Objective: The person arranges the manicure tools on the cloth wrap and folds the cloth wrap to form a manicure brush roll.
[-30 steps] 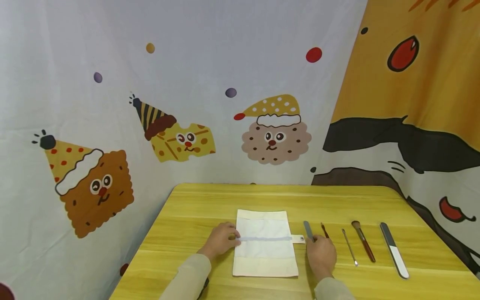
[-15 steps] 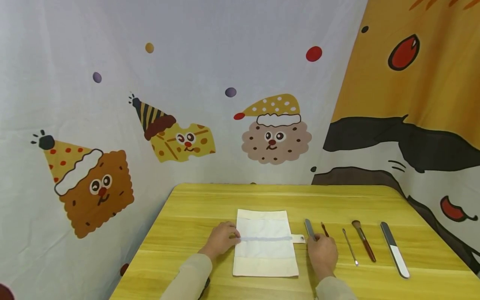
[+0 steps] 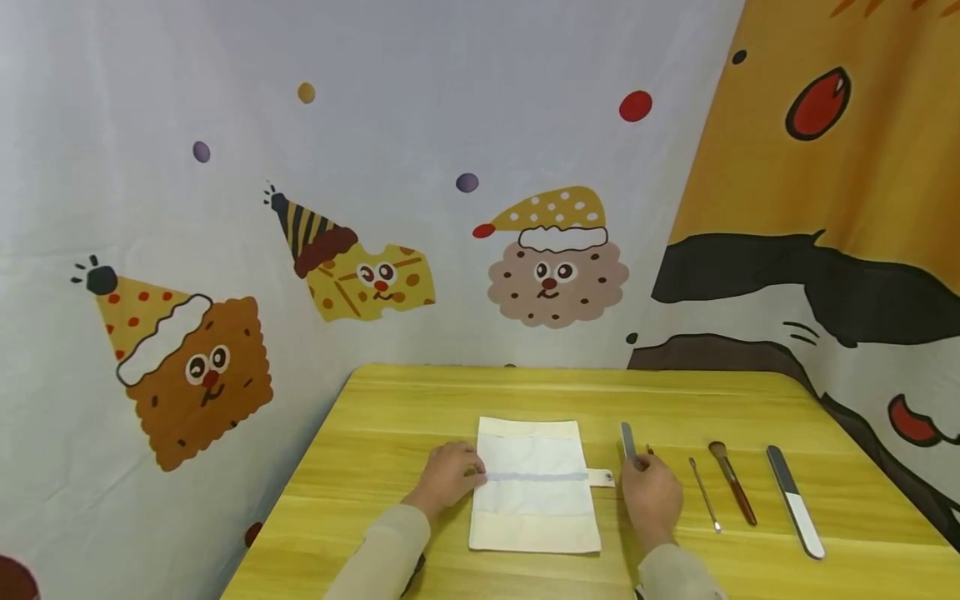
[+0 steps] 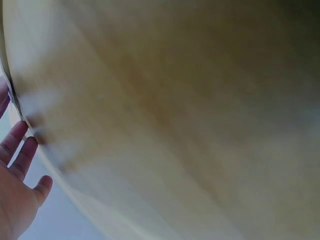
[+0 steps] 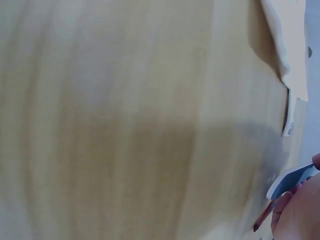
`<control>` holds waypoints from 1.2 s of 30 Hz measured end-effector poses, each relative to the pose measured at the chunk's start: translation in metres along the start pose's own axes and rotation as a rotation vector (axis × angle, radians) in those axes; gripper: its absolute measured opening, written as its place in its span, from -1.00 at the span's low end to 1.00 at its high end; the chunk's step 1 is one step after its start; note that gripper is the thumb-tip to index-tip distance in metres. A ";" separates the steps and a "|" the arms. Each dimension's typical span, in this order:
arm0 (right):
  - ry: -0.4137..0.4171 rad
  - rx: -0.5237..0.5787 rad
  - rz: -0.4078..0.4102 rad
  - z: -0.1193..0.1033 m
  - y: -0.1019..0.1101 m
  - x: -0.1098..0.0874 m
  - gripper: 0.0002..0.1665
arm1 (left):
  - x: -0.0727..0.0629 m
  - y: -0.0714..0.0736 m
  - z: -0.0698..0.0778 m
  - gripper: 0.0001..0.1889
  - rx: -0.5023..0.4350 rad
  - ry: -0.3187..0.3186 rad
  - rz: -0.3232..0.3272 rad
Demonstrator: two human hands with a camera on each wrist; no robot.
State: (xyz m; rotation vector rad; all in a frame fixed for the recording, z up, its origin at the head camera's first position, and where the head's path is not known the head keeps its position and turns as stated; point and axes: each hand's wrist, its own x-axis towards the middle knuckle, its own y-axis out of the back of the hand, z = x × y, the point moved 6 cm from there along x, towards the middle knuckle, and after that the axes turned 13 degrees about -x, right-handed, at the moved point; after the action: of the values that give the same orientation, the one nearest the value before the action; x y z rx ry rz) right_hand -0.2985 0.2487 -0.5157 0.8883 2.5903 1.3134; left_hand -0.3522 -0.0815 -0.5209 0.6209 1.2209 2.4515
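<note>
The right hand [image 3: 652,500] pinches the grey file [image 3: 627,439] in its fingers, and one end pokes out past them toward 11 o'clock. The left hand [image 3: 448,477] has its fingers loose and apart, with the tips at the 9 o'clock edge of the white cloth [image 3: 534,502], flat on the surface [image 3: 420,400].

Free desk [image 3: 525,392] was left behind the pouch [image 3: 534,500]. Its left edge was partly blocked by the left hand [image 3: 452,475]; rightward passage was obstructed by the right hand [image 3: 652,498] and raised file [image 3: 628,442]. Gaps were left between pick [image 3: 705,496], brush [image 3: 733,485] and buffer [image 3: 796,502].
</note>
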 end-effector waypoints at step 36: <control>-0.272 0.630 -0.286 -0.095 -0.071 0.010 -0.53 | 0.005 0.002 0.000 -0.92 -0.043 -0.016 0.022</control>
State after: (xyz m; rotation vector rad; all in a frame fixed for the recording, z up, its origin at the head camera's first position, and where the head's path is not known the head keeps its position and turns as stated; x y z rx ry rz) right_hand -0.3711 0.1553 -0.5094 0.6581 2.7863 0.2730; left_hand -0.3565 -0.0805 -0.5187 0.6443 1.1576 2.4788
